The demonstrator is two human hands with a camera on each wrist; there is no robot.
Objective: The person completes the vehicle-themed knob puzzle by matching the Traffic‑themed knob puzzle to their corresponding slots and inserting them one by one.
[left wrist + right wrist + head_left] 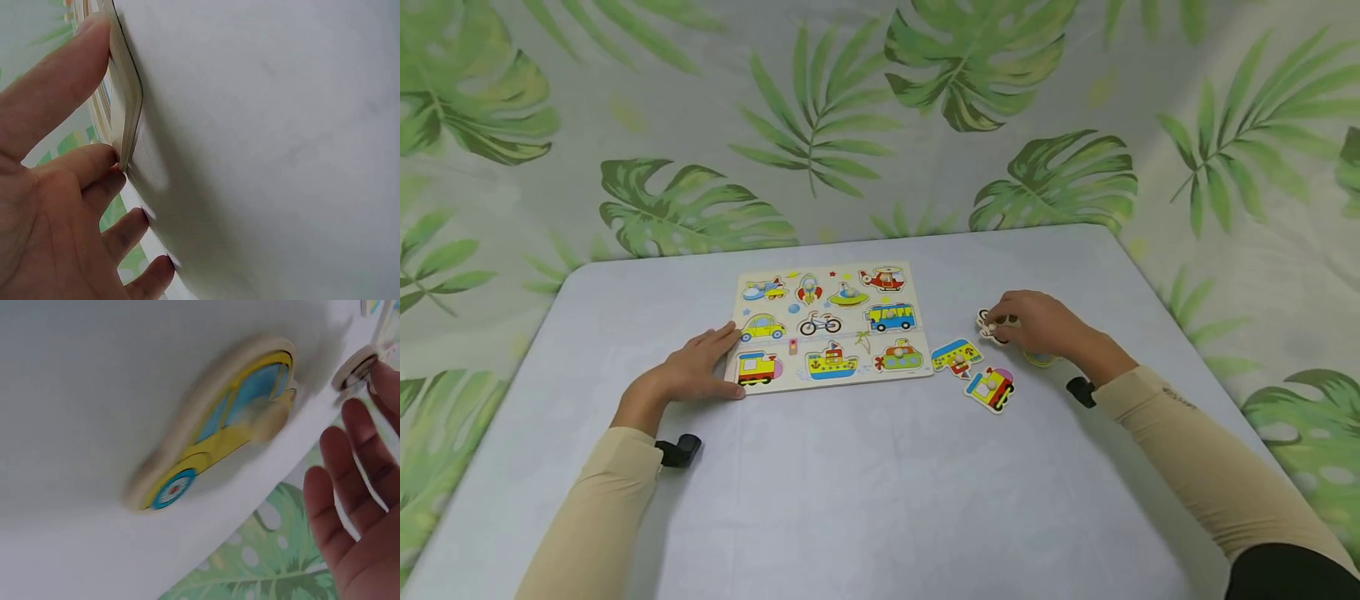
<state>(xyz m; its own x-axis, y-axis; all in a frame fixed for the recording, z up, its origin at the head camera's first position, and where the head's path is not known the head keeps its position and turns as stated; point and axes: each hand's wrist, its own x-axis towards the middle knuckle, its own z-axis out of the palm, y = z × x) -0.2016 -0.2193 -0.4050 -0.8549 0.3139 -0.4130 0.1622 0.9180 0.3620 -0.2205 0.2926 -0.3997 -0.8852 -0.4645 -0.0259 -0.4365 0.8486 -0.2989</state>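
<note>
The wooden puzzle board, with pictures of vehicles, lies on the table. At its left edge and near corner, my left hand touches it with thumb and fingers spread; the left wrist view shows the thumb against the board's edge. To the right of the board, my right hand pinches a bicycle puzzle piece, partly hidden by the fingers. Below that hand lies a yellow car piece with a round knob, mostly covered in the head view.
A ship piece and a train piece lie loose beside the board's right edge. Knobbed pieces such as the bus and the helicopter sit in the board. White cloth covers the table; a leaf-patterned cloth hangs behind.
</note>
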